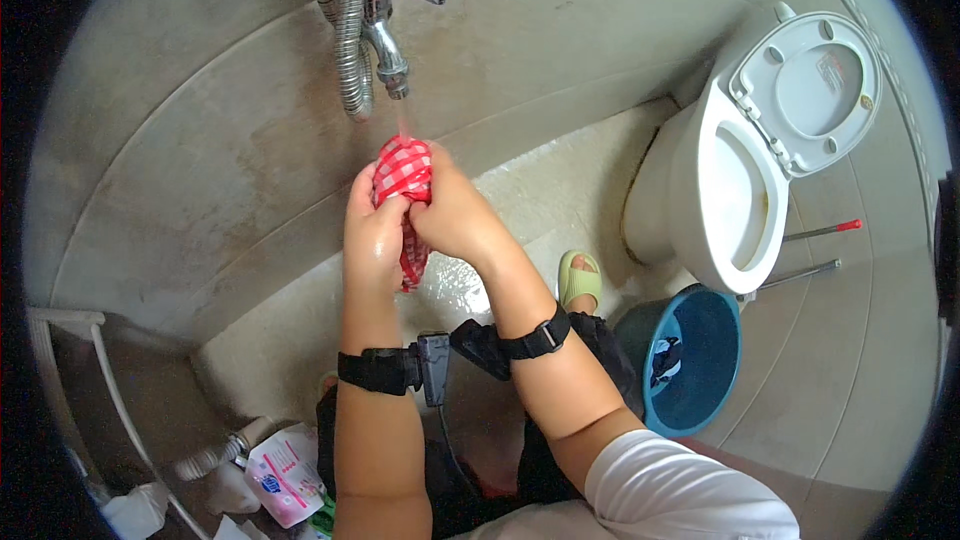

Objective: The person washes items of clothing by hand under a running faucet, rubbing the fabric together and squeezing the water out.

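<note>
A red and white checked cloth (403, 172) is bunched between my two hands, just under the metal tap (388, 45). Water runs from the spout onto the top of the cloth. My left hand (375, 230) grips its left side, thumb pressed in front. From the right, my right hand (449, 202) closes on the same cloth, its thumb near the left one. The lower end of the cloth hangs below my fingers. Some fingertips are hidden behind the fabric. Black straps with small devices circle both forearms.
A hose (349, 30) hangs beside the tap. At right stands a white toilet (705, 190) with its lid raised. A blue bucket (718, 380) holding dark and white fabric is below it. A pink and white pouch (288, 475) lies at lower left near a rack (130, 420). The floor (540, 195) is wet.
</note>
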Available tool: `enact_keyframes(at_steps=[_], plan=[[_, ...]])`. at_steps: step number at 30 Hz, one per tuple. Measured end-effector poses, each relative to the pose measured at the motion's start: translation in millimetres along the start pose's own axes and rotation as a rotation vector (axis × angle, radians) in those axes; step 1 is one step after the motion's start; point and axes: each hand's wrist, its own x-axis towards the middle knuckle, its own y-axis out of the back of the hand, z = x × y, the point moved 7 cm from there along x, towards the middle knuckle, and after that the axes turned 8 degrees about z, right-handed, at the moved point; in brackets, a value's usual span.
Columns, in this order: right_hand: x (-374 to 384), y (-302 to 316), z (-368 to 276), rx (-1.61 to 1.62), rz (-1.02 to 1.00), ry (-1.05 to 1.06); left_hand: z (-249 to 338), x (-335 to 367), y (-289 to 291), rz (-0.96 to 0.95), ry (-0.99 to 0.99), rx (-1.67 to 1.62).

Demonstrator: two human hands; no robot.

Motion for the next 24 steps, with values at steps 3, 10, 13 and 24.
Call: enact_keyframes(at_steps=[3,10,13,24], plan=[[-0.5,0.3,-2.7,-0.006,-0.031,-0.015,0.6,-0.3,1.8,0.0,0.029,-0.013],[-1.1,3.8,-1.6,-0.022,-0.025,-0.031,1.5,-2.0,-4.4,-0.022,0.02,-0.033],[-0.5,0.6,0.8,-0.028,-0.053,-0.048,0.4,-2.6,-3.0,-0.02,0.054,-0.051],[-1.5,2.8,-4.0,0.025,-0.018,-0.014,-1.0,-1.8,-1.3,-0.017,0.036,-0.019]])
